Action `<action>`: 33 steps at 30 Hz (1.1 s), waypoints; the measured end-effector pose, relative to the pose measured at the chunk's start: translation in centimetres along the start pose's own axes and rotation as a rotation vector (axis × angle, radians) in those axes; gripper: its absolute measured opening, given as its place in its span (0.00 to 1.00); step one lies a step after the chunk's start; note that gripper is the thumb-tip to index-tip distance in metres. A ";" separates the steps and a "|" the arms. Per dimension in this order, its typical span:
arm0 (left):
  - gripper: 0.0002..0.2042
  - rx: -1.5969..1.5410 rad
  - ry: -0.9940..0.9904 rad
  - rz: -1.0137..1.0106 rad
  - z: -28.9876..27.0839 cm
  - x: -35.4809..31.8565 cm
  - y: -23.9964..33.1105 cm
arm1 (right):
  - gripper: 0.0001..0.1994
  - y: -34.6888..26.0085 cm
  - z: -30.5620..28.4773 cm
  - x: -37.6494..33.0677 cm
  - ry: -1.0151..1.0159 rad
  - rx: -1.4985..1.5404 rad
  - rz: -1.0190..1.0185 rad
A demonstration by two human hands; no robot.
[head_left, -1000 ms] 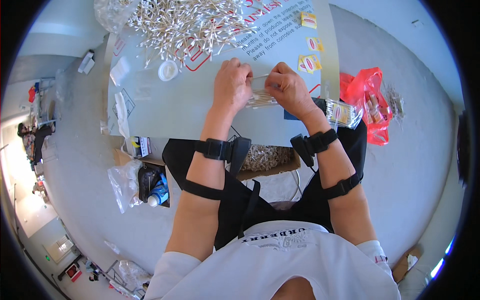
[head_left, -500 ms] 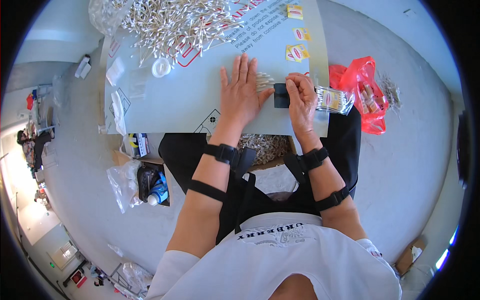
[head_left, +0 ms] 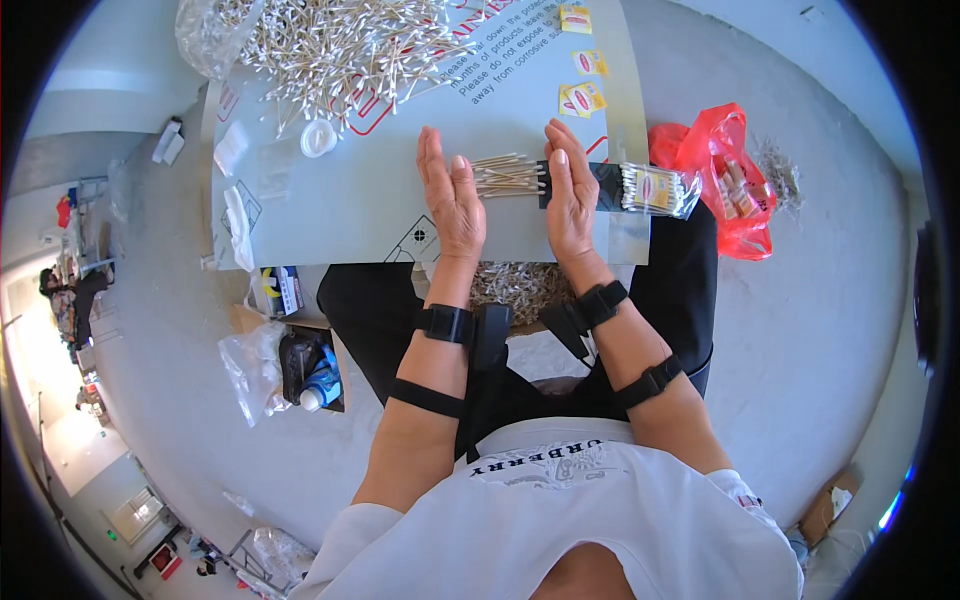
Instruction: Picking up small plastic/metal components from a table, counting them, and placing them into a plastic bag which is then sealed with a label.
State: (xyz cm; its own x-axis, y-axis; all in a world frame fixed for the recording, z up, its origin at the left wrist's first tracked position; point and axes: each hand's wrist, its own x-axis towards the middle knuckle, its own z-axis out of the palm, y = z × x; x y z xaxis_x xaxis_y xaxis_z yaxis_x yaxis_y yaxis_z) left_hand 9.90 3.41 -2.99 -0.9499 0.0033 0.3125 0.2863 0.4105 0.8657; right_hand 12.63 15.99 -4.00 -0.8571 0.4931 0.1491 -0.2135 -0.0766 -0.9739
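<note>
A small bundle of cotton swabs (head_left: 508,178) lies sideways on the table between my hands. My left hand (head_left: 452,208) stands on edge at the bundle's left end, fingers stretched out and palm turned inward. Across from it, my right hand (head_left: 572,195) is also on edge with straight fingers, over a dark flat strip (head_left: 608,190). The swabs' right ends reach the strip's left edge. Just right of the strip sits a clear bag of swabs with a yellow label (head_left: 654,188). Neither hand grips anything. Whether my palms touch the swab ends is hard to see.
A large heap of loose swabs (head_left: 330,50) covers the table's far left, with a round white lid (head_left: 319,138) nearby. Yellow cards (head_left: 582,98) lie along the far right. A red plastic bag (head_left: 720,150) is beyond the right edge. More swabs fill a box (head_left: 520,290) below.
My left hand has turned from flat to on edge, uncovering the swabs. My right hand has moved left and straightened its fingers. More of the dark strip shows on the right.
</note>
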 end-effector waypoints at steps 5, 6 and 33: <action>0.26 -0.178 -0.011 -0.094 1.4 -0.4 0.3 | 0.17 0.8 1.1 1.9 -0.027 0.030 0.013; 0.26 -0.209 -0.040 -0.100 1.6 -0.5 0.5 | 0.17 0.9 1.0 2.3 -0.041 0.050 0.027; 0.06 0.535 -0.223 0.313 0.4 4.1 0.4 | 0.16 -0.3 -1.5 2.1 -0.054 0.266 0.239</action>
State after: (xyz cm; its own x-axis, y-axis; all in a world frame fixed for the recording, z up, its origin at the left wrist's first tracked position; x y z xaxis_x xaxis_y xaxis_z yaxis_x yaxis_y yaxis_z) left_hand 6.02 3.98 -1.53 -0.8514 0.3618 0.3798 0.5064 0.7557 0.4153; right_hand 11.63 18.35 -3.62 -0.9194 0.3884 -0.0620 -0.1124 -0.4104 -0.9049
